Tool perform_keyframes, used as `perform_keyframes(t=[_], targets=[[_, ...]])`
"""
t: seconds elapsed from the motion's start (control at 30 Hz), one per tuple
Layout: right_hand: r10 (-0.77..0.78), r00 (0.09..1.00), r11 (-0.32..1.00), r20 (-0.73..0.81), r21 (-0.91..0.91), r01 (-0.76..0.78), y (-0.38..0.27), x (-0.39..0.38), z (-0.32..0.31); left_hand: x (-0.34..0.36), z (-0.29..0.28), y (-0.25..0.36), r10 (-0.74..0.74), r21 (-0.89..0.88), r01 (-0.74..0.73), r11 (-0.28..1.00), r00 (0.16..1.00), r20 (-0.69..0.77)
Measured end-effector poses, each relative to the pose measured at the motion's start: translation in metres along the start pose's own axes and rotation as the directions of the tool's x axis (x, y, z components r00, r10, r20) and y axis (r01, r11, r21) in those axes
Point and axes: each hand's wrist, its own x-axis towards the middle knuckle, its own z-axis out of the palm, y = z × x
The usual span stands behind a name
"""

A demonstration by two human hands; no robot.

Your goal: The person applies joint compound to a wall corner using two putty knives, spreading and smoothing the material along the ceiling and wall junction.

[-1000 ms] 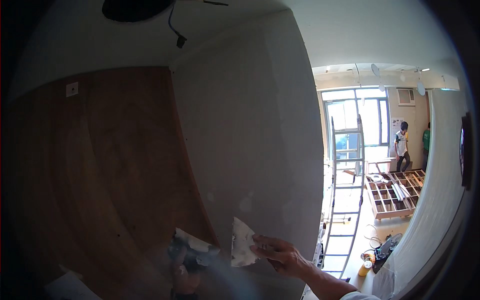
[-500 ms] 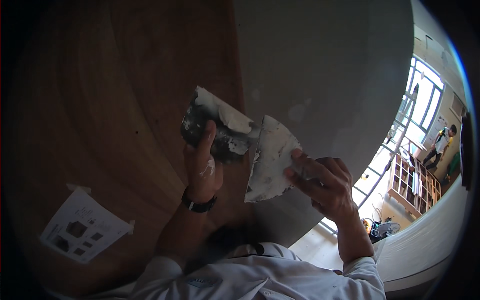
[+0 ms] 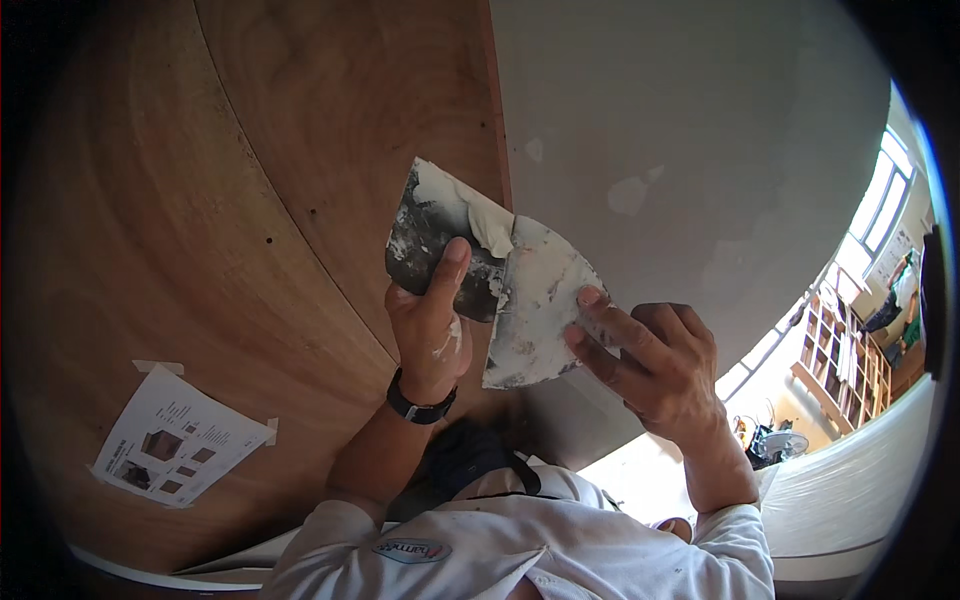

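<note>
My left hand (image 3: 432, 325) grips a dark, flat plate (image 3: 425, 225) smeared with white filler, its thumb pressed across the face. A thick ridge of wet filler (image 3: 490, 225) lies along the plate's upper right side. In my right hand (image 3: 655, 365) is a putty knife (image 3: 545, 300) with a wide, fan-shaped blade coated in filler. Two fingers lie stretched on the blade, and its handle is hidden by the hand. The blade's straight edge meets the right side of the plate, overlapping it.
Ahead stand a brown plywood panel (image 3: 300, 120) and a grey board (image 3: 700, 150) with pale filler patches. A printed sheet (image 3: 185, 435) is taped to the plywood. Far right are a wooden rack (image 3: 845, 360), a fan (image 3: 780, 443), people (image 3: 895, 295) and plastic sheeting (image 3: 830, 510).
The putty knife's blade has come left against the plate, closing over its right part. The plate sits slightly further right in view, and the whole view has shifted and brightened.
</note>
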Motion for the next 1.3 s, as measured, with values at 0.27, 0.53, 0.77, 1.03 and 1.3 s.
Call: perform_keyframes(t=[0.27, 0.53, 0.77, 1.03, 1.3], targets=[[0.077, 0.976, 0.997, 0.202, 0.001, -0.078, -0.007, 0.007, 0.0, -0.015, 0.002, -0.006, 0.091, 0.067, -0.089, 0.994, 0.995, -0.036], [0.396, 0.911, 0.784, 0.112, 0.475, -0.399, 0.013, -0.012, 0.026, -0.004, -0.013, 0.024, 0.159, 0.116, -0.133, 0.984, 0.955, -0.25], [0.429, 0.593, -0.841, 0.682, 0.541, -0.013, 0.006, -0.028, 0.032, 0.044, -0.066, 0.063, 0.556, 0.518, -0.507, 0.689, 0.828, 0.071], [0.746, 0.652, -0.045, -0.137, 0.966, 0.254, 0.0, 0.047, -0.015, 0.091, -0.113, 0.093, 0.42, 0.159, -0.405, 0.901, 0.904, -0.077], [0.133, 0.144, 0.991, -0.98, 0.132, -0.017, 0.134, 0.246, -0.093, 0.118, -0.15, 0.094, 0.486, 0.599, -0.327, 0.731, 0.865, -0.121]])
